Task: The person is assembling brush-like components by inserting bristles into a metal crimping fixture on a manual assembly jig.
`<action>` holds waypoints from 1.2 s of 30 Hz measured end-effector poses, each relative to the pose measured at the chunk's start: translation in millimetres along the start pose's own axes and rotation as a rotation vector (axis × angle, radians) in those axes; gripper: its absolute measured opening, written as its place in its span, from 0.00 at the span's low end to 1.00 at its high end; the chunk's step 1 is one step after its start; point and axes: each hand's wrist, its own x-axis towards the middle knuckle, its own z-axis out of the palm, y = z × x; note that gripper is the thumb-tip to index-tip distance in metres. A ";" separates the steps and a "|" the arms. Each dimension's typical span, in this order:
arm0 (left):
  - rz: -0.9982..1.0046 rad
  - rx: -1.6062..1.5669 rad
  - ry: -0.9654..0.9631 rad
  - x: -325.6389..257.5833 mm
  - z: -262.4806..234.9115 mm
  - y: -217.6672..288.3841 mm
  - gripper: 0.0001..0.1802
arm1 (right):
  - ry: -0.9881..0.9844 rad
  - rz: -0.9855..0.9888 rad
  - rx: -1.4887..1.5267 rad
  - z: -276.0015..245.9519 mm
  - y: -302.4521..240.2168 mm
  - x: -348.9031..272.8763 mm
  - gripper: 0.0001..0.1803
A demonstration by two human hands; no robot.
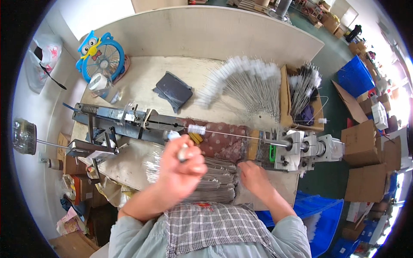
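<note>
My left hand [183, 165] is raised over the bench in a fist. Something whitish shows between its fingers, too small to name. Just beyond it, a small white-bristled wire brush [197, 129] sits on a thin metal wire [232, 134], which runs right to the grey chuck [282, 142] of a twisting machine. My right hand [254, 177] is low at the right end of the stacked bundles of grey wires [211, 182]. Its fingertips are bunched together at the wire ends; what they pinch is hidden.
White-bristled brushes [251, 81] lie fanned at the back, beside a cardboard box [285, 99] of more brushes. A dark pad [173, 91] and blue fan [103, 62] are at back left. A blue crate [329, 215] stands at lower right. A metal rail [109, 114] crosses the left.
</note>
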 end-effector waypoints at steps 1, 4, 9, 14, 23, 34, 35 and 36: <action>-0.058 0.070 0.015 -9.9 3.1 12.3 0.14 | 0.005 -0.023 -0.009 -6.9 -0.6 -0.8 0.09; 0.026 0.240 -0.022 -27.3 -3.3 33.3 0.24 | 0.020 -0.065 -0.149 -25.9 -8.7 -4.9 0.09; 0.160 0.350 0.054 -36.9 -23.5 29.2 0.26 | 0.414 -0.056 -0.456 -128.5 -3.2 -28.4 0.14; 0.060 0.826 0.032 -12.3 -49.2 16.6 0.18 | 0.774 0.049 -0.277 -161.2 -3.6 -17.9 0.09; 1.134 2.262 -0.328 110.1 -31.5 -46.0 0.12 | 0.530 -0.178 0.038 -113.8 -4.1 44.1 0.12; 1.200 2.816 -0.303 180.6 -15.9 -17.6 0.12 | 0.287 -0.191 0.110 -103.8 20.9 73.8 0.06; 1.273 2.686 -0.363 164.9 -23.6 -17.4 0.14 | 0.248 -0.211 0.153 -106.4 16.6 66.7 0.06; 1.334 2.561 -0.405 144.8 -25.9 -15.3 0.16 | 0.145 -0.259 0.270 -112.6 12.0 65.2 0.06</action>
